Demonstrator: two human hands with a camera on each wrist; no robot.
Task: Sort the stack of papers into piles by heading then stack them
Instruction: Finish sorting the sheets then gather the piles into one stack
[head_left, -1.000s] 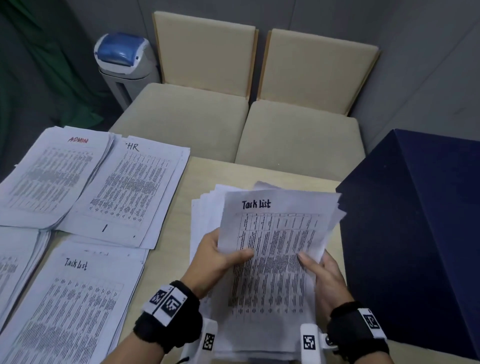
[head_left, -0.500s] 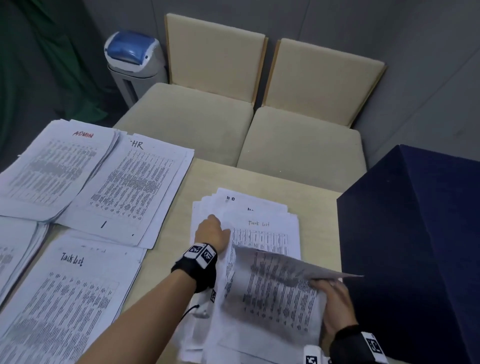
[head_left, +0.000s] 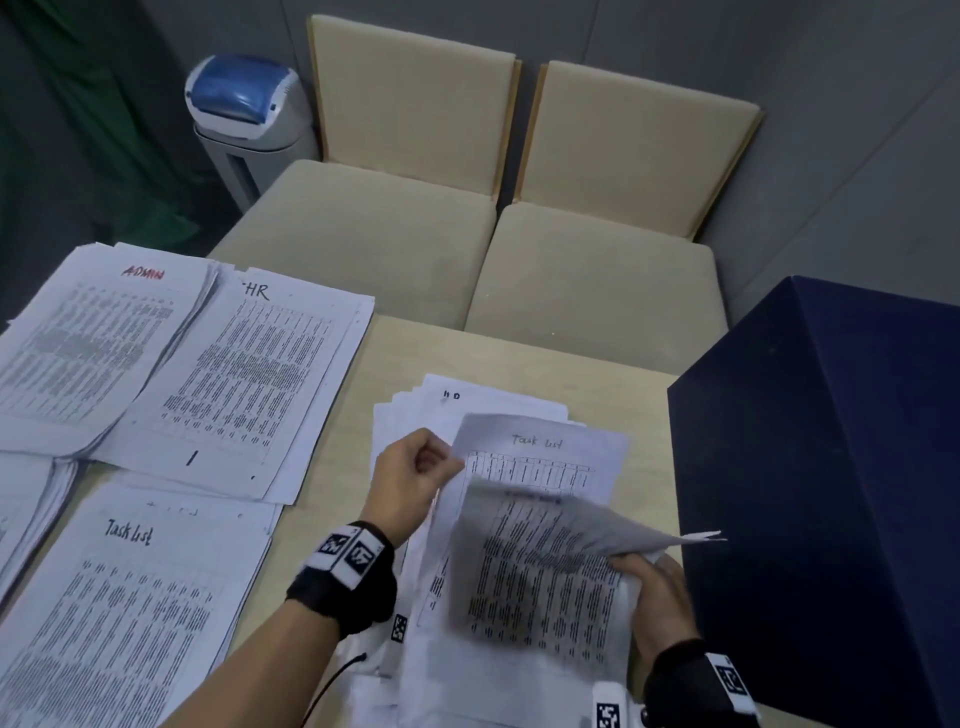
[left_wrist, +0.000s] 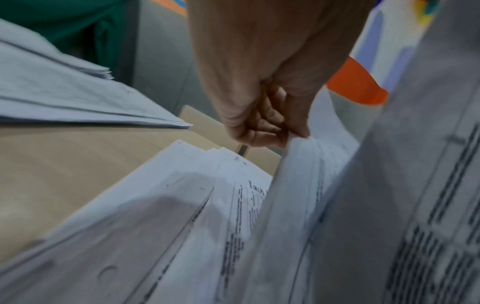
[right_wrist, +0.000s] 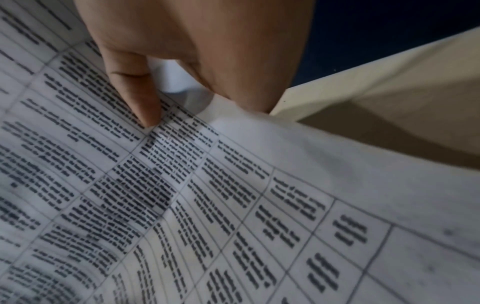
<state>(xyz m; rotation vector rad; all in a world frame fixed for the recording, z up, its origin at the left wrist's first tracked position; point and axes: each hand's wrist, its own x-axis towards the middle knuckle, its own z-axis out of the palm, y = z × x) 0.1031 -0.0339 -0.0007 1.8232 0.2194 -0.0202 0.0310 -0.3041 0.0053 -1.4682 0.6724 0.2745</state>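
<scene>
From where I stand, the sorted piles lie fanned across the left of the pale wooden table (head_left: 519, 353): the ADMIN pile (head_left: 98, 343) out at ten o'clock with its red heading, the HR pile (head_left: 249, 384) just beside it and tucked partly under its edge, and the Task List pile (head_left: 119, 613) at eight o'clock. All are thin white sheets dense with printed tables, their edges ragged and not squared. Near the middle, the left hand (head_left: 410, 478) has its fingers curled, pinching the left edge of the next sheet (head_left: 540, 457), also headed Task List, and peeling it off the unsorted stack (head_left: 415, 415). At four o'clock the right hand (head_left: 657, 597) pinches the lifted sheet (head_left: 535, 577), thumb on the print, so that it bows and flops limply over. Beyond it stands a dark blue box (head_left: 831, 493), matte and sharp-cornered. To do this well, I would say, slide only one leaf free at the corner, check that nothing clings beneath, and carry both Task List sheets flat to the eight o'clock pile, since such flimsy paper creases readily.
</scene>
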